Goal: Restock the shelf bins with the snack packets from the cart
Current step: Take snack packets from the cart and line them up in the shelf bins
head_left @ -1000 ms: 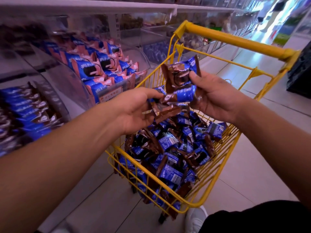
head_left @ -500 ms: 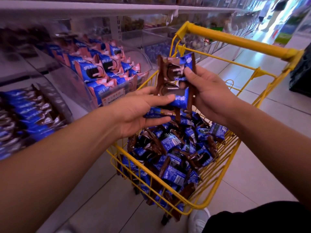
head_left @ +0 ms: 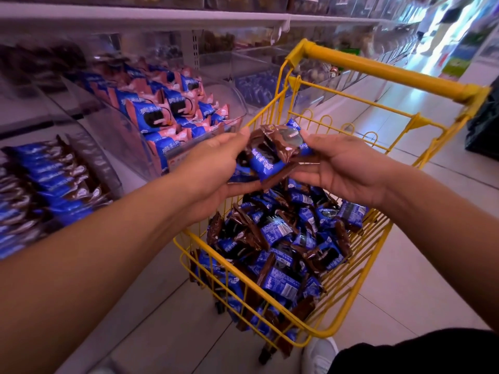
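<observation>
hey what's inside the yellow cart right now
The yellow cart holds a loose heap of blue and brown snack packets, piled well up its wire sides. The heap covers the cart's floor. Both hands hold a few more packets above it.

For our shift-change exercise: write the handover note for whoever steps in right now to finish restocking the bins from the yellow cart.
Left hand and right hand both hold one bunch of blue-and-brown packets above the yellow cart.
The cart is full of the same packets.
The matching bin on the left shelf is partly stocked; the bin beside it holds blue-and-pink packets.
Left: put this bunch in the matching bin, then empty the cart.
</observation>
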`<state>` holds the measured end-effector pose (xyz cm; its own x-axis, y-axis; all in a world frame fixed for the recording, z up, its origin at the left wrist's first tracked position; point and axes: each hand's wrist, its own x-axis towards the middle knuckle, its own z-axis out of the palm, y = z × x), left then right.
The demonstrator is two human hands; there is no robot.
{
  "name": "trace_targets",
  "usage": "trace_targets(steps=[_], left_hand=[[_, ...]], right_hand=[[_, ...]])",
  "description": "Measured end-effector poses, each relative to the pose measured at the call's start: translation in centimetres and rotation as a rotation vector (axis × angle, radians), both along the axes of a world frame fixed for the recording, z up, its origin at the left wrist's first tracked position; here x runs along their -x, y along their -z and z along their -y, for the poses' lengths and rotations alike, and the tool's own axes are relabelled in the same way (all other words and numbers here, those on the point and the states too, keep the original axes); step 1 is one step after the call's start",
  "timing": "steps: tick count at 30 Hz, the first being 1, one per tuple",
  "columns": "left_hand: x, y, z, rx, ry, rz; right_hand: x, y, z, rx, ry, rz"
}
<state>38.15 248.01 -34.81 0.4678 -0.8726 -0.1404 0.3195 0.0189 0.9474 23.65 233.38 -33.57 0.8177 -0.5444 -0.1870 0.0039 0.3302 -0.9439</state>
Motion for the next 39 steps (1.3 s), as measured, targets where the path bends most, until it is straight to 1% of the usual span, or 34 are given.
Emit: trace_targets(steps=[1,3,4,6,8,10,12,15,18,19,20,22,24,25,28,30,32,35,39], left_hand=[[0.1,-0.1,-0.1,0.025,0.047,-0.008],[0.4,0.0,-0.4,0.056,0.096,0.041],[0.6,0.1,-0.3,0.07,0.067,0.06],[0.7,0.5,-0.1,0.101,-0.055,0.052],[0.3,0.8,0.1,0.135,-0.153,0.079],[-0.4,0.9,0.1,0.152,-0.188,0.175],[-1.0,1.0,-0.2,0.151,-0.148,0.277],[-1.6,1.2,-0.8,0.045,-0.002,0.407],[-1.9,1.5,-1.3,-0.05,0.149,0.384],[-1.8,1.5,-1.5,-0.07,0.188,0.38],[-1.7,1.5,-1.6,-0.085,0.22,0.389],[-1.7,1.4,-1.6,-0.109,0.253,0.397],[-1.8,1.2,-1.8,-0.144,0.268,0.369],[-2.0,1.1,-1.9,-0.165,0.279,0.359],[-2.4,1.1,-2.1,-0.207,0.299,0.362],[-2.5,1.1,-2.2,-0.216,0.313,0.391],[-2.5,1.1,-2.2,-0.208,0.355,0.435],[-2.2,0.9,-2.3,-0.193,0.414,0.495],[-1.9,0.7,-2.4,-0.156,0.391,0.497]], right_hand=[[-0.2,0.0,-0.2,-0.029,0.017,0.005],[-0.7,0.1,-1.0,-0.095,0.04,0.011],[-1.0,0.2,-1.4,-0.135,0.043,0.021],[-1.5,0.4,-2.0,-0.197,0.033,0.044],[-1.7,0.2,-2.2,-0.18,0.03,0.055],[-1.6,-0.2,-1.8,-0.126,0.064,0.065],[-1.1,-0.6,-0.9,-0.106,0.112,0.086],[-0.3,-0.7,0.0,-0.152,0.137,0.11],[-0.2,-0.6,0.0,-0.233,0.127,0.109],[-0.3,-0.6,-0.1,-0.21,0.117,0.08],[-0.4,-0.5,-0.2,-0.145,0.104,0.031],[-0.6,-0.5,-0.5,0.089,0.05,-0.066],[-0.4,-0.7,-0.4,0.282,-0.042,-0.075],[-0.1,-0.9,-0.2,0.321,-0.084,-0.043],[0.8,-1.7,0.6,0.341,-0.185,0.094],[1.0,-1.8,0.5,0.394,-0.252,0.122],[0.9,-1.3,0.1,0.507,-0.311,0.074],[0.6,-0.9,-0.3,0.651,-0.329,-0.033],[0.3,-0.6,-0.8,0.565,-0.357,-0.036]])
